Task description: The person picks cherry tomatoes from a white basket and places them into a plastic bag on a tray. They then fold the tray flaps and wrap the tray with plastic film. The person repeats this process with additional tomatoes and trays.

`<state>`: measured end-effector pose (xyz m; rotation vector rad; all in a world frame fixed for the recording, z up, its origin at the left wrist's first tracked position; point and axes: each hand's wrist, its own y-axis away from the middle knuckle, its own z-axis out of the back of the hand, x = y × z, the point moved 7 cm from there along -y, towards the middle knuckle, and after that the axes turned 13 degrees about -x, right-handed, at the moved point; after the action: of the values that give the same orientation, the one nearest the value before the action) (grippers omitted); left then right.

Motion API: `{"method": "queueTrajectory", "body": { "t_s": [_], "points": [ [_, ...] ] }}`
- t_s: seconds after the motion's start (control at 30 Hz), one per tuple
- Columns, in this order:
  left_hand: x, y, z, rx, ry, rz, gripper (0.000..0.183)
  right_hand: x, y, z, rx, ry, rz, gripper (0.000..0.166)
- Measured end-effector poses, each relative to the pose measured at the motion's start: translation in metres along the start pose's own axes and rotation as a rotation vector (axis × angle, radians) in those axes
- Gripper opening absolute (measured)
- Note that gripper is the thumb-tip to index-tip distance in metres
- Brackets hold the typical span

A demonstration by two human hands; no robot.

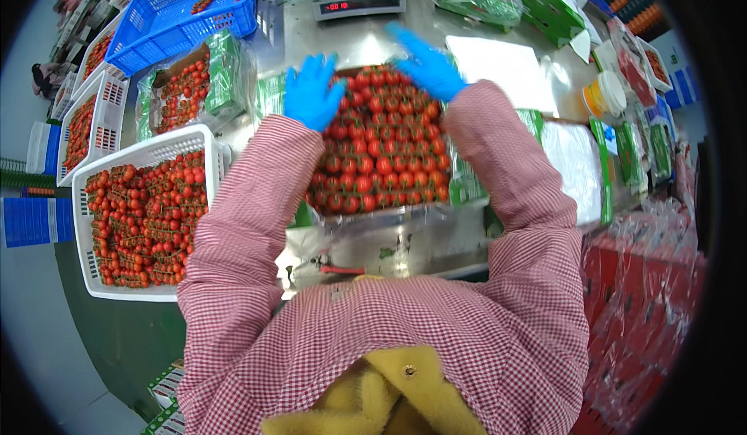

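Observation:
Rows of cherry tomatoes on the vine [382, 149] fill a green cardboard box [271, 95] lined with clear plastic, right in front of me. My left hand [314, 93], in a blue glove with fingers spread, is at the box's far left corner; whether it touches the tomatoes I cannot tell. Over the far right corner, my right hand [430, 67] is blurred, its gloved fingers stretched out towards the scale. Neither hand holds anything that shows. Beyond the box stands a digital scale [359, 8] with a lit red display.
At left stand a white crate [146, 143] heaped with tomatoes, a part-filled box [224, 79] and a blue crate [181, 17]. White sheets [499, 70], a yellow-and-white tub [604, 95] and a stack of film [572, 166] lie at right. Red-handled scissors [341, 270] rest near the front edge.

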<state>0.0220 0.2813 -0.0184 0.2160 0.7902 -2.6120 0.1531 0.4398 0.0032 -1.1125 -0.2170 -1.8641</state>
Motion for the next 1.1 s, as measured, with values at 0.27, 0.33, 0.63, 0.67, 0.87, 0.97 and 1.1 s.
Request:
{"method": "queueTrajectory", "body": {
  "t_s": [0.27,0.33,0.63,0.67,0.87,0.97,1.1],
  "points": [
    [0.087,0.093,0.152,-0.321,0.458,0.242,0.047,-0.007,0.232,0.203,-0.627,-0.01,-0.374,0.043],
    [0.101,0.122,0.162,-0.269,0.344,0.294,0.05,-0.004,0.279,0.202,-0.738,-0.107,-0.44,0.042],
    [0.094,0.159,0.155,-0.066,0.203,0.155,0.057,0.039,0.336,0.125,-0.738,-0.232,-0.494,0.04],
    [0.09,0.156,0.152,-0.037,0.184,0.121,0.057,0.043,0.336,0.124,-0.735,-0.219,-0.474,0.04],
    [0.044,0.125,0.135,-0.053,-0.06,-0.052,0.063,0.048,0.313,0.118,-0.637,-0.197,-0.375,0.041],
    [-0.006,0.099,0.108,-0.097,0.043,-0.164,0.051,0.036,0.285,0.107,-0.578,-0.094,-0.329,0.039],
    [-0.078,0.057,0.031,0.034,0.065,-0.181,0.049,0.0,0.233,0.084,-0.431,-0.2,-0.465,0.037]
  ]
}}
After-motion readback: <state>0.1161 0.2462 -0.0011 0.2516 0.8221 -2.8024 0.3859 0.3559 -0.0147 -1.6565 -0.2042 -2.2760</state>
